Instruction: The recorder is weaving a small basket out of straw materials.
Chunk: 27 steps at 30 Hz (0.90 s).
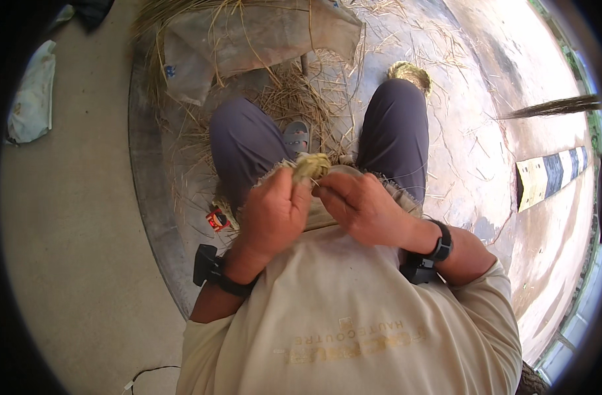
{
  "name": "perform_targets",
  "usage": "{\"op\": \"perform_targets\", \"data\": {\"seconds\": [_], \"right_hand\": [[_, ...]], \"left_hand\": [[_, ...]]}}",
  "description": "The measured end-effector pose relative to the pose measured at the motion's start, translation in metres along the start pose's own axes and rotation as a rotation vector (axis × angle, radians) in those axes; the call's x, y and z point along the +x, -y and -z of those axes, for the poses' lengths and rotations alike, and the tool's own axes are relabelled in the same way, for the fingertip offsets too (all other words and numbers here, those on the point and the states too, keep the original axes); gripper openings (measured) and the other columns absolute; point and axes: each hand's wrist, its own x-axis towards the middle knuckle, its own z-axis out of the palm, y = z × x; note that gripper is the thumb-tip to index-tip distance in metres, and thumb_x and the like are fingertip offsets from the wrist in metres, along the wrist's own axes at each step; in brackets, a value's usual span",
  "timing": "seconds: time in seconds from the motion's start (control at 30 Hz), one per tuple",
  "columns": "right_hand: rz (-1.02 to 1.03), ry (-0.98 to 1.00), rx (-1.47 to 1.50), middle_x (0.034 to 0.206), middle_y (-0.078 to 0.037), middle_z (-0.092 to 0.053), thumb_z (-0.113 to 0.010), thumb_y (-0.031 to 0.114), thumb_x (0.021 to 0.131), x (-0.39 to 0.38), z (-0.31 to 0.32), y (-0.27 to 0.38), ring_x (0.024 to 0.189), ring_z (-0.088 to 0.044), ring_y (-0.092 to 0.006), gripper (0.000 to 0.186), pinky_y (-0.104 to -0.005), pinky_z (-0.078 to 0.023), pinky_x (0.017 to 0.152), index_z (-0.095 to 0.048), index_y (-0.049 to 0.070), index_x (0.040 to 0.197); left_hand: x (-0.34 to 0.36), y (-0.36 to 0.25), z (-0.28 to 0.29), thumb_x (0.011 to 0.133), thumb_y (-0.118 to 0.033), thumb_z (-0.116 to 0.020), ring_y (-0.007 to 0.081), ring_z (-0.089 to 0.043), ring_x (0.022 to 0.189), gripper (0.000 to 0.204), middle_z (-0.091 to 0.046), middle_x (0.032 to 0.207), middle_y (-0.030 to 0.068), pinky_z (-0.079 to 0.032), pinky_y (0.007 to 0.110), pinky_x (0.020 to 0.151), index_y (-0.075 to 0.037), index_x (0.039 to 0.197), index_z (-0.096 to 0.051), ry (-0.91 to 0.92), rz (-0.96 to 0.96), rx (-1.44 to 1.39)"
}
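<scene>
A short plaited piece of yellow-green straw braid (312,166) is held up between my knees. My left hand (279,203) is closed round its lower left part, the thumb pressed against it. From the other side my right hand (365,208) pinches at the braid's lower edge, where a small pale strand end shows; its fingertips nearly meet the left thumb. The rest of the braid below my hands is hidden. Rough, frayed cloth lies across my lap, partly covered by my hands.
Beyond my knees a plastic sheet (261,39) carries long straw stalks, and loose straw (294,99) litters the floor. A coiled straw braid (410,74) lies past my right knee. A red packet (217,219) sits left, a striped board (552,174) right. Dark bristles (554,105) jut in at right.
</scene>
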Motion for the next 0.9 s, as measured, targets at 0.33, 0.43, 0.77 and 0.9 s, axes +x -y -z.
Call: {"op": "perform_targets", "data": {"seconds": [0.33, 0.43, 0.77, 0.9], "right_hand": [[-0.133, 0.21, 0.149, 0.071, -0.018, -0.064, -0.061, 0.015, 0.095, -0.005, 0.025, 0.01, 0.069, -0.066, -0.0408, 0.019, -0.0475, -0.052, 0.065, -0.063, 0.0, 0.084], [-0.11, 0.154, 0.069, 0.074, -0.016, -0.066, -0.061, 0.015, 0.096, 0.006, 0.016, 0.005, 0.068, -0.067, -0.0388, 0.018, -0.0457, -0.054, 0.066, -0.064, 0.001, 0.084], [0.208, 0.016, -0.367, 0.078, -0.018, -0.065, -0.07, 0.015, 0.094, 0.042, 0.026, -0.017, 0.075, -0.065, -0.0378, 0.016, -0.0463, -0.052, 0.068, -0.068, 0.0, 0.089], [0.008, 0.063, -0.129, 0.076, -0.015, -0.065, -0.068, 0.014, 0.099, 0.054, 0.028, -0.01, 0.064, -0.058, -0.0259, 0.019, -0.0387, -0.05, 0.064, -0.067, -0.002, 0.09]], "left_hand": [[0.008, 0.02, 0.01, 0.098, -0.012, -0.064, 0.0453, -0.065, 0.071, 0.014, -0.063, 0.078, 0.023, -0.051, 0.05, 0.061, 0.001, 0.097, -0.058, 0.016, -0.025, 0.142], [0.006, 0.004, 0.007, 0.098, -0.012, -0.062, 0.045, -0.066, 0.073, 0.014, -0.065, 0.08, 0.0228, -0.052, 0.05, 0.062, 0.002, 0.1, -0.061, 0.098, -0.097, 0.121], [0.005, -0.004, 0.001, 0.085, -0.013, -0.071, 0.035, -0.066, 0.065, 0.016, -0.062, 0.072, 0.014, -0.053, 0.047, 0.057, -0.005, 0.089, -0.058, 0.239, -0.333, 0.188], [0.005, -0.001, -0.002, 0.086, -0.014, -0.071, 0.0346, -0.066, 0.064, 0.017, -0.063, 0.072, 0.0142, -0.053, 0.047, 0.057, -0.005, 0.084, -0.056, 0.255, -0.319, 0.207]]}}
